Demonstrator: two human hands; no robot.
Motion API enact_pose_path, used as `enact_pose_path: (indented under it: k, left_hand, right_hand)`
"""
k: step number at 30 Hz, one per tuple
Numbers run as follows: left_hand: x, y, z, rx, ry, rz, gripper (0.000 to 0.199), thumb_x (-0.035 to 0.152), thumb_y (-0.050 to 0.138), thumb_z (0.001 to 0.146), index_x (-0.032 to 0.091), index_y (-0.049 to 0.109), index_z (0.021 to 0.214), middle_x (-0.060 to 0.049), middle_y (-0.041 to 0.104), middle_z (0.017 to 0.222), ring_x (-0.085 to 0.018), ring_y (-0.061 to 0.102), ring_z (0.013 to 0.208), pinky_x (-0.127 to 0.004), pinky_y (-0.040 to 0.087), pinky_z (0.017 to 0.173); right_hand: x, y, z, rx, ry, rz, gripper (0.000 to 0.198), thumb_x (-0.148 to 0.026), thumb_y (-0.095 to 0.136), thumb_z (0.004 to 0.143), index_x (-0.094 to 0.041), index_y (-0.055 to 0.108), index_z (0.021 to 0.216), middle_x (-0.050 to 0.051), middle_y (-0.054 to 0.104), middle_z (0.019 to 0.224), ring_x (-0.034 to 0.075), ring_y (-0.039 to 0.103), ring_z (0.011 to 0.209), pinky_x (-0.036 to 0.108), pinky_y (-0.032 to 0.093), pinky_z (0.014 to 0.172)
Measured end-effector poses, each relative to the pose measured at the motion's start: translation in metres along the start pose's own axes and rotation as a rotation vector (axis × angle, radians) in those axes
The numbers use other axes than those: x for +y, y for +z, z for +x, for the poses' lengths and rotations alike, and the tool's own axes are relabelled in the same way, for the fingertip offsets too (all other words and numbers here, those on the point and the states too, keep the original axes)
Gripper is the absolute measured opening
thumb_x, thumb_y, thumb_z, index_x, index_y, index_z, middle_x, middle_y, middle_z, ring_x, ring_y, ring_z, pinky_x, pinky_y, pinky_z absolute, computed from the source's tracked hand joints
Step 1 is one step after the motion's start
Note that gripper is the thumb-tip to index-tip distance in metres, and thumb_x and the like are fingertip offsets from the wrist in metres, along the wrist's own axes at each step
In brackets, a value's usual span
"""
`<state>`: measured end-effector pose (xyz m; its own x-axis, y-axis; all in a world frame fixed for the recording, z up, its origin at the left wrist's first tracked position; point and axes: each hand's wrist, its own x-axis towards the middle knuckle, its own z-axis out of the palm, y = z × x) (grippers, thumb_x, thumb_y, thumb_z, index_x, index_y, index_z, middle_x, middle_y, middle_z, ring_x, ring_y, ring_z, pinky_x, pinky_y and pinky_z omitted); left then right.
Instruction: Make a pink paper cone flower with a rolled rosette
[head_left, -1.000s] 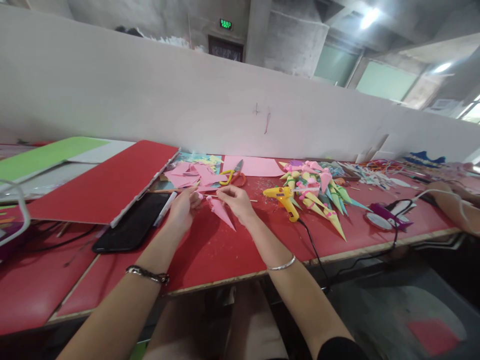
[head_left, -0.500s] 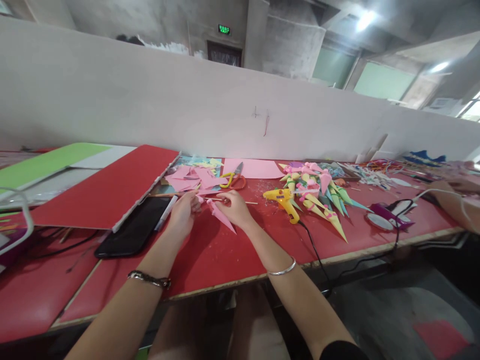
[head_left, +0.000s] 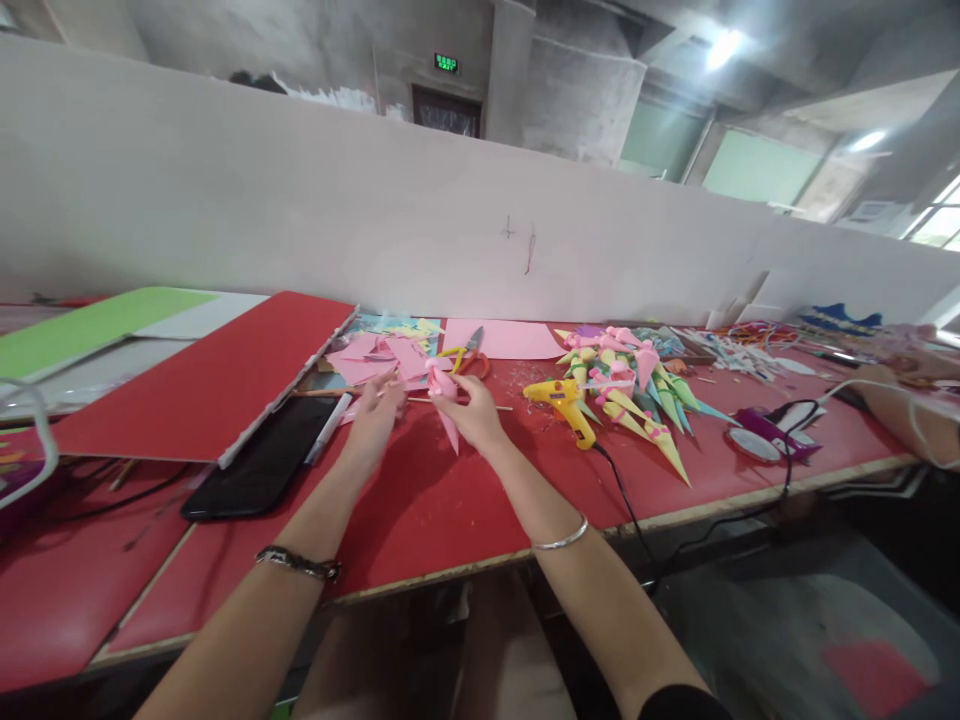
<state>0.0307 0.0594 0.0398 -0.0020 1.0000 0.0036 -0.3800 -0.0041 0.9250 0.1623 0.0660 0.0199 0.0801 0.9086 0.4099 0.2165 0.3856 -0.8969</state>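
Note:
In my right hand (head_left: 474, 412) is a pink paper cone (head_left: 448, 432), its tip pointing down and a rounded pink top showing above my fingers. My left hand (head_left: 376, 415) is a little to the left of it, fingers apart and slightly blurred, with nothing visible in them. A thin wooden stick (head_left: 499, 407) lies on the table behind both hands. Beyond them are pink paper scraps (head_left: 375, 355) and scissors (head_left: 474, 352) with yellow and orange handles. A yellow glue gun (head_left: 564, 402) rests to the right of my right hand.
Several yellow, green and pink paper cones (head_left: 637, 380) are piled right of the glue gun, whose black cord hangs over the table edge. On the left lie a red board (head_left: 217, 380), a black phone (head_left: 262, 465) and a white pen (head_left: 328, 428). Another person's arm (head_left: 889, 410) is at far right.
The pink cone has turned more upright in my right hand, its top now raised. My left hand has come away from it and its fingers have spread.

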Motion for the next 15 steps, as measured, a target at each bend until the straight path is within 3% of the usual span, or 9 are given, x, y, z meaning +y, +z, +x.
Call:
enact_pose_path:
  k: [3, 9, 15]
  left_hand:
    - [-0.002, 0.003, -0.004, -0.085, 0.023, 0.189, 0.024, 0.018, 0.068, 0.058, 0.019, 0.059, 0.080, 0.008, 0.047, 0.047, -0.007, 0.037, 0.040, -0.018, 0.027, 0.040]
    - [-0.007, 0.004, -0.003, -0.250, 0.070, 0.557, 0.021, 0.025, 0.072, 0.050, 0.017, 0.062, 0.068, 0.006, 0.053, 0.050, -0.013, 0.049, 0.055, -0.021, 0.036, 0.051]
    - [-0.009, 0.006, -0.004, -0.308, 0.066, 0.705, 0.031, 0.042, 0.066, 0.051, 0.016, 0.059, 0.066, 0.002, 0.062, 0.061, -0.021, 0.056, 0.071, -0.029, 0.043, 0.067]
  right_hand:
    - [-0.003, 0.001, 0.000, 0.054, 0.012, 0.164, 0.040, -0.028, 0.063, 0.066, -0.012, 0.062, 0.103, 0.008, 0.058, 0.097, 0.018, 0.059, 0.087, 0.027, 0.048, 0.076]
    - [-0.005, 0.005, -0.002, 0.061, -0.017, 0.199, 0.038, -0.026, 0.063, 0.064, -0.015, 0.062, 0.100, 0.006, 0.058, 0.098, 0.018, 0.057, 0.093, 0.029, 0.046, 0.084]
    - [-0.007, 0.010, -0.005, 0.019, -0.037, 0.234, 0.040, -0.031, 0.064, 0.064, -0.016, 0.063, 0.101, 0.006, 0.057, 0.102, 0.019, 0.056, 0.096, 0.029, 0.044, 0.086]
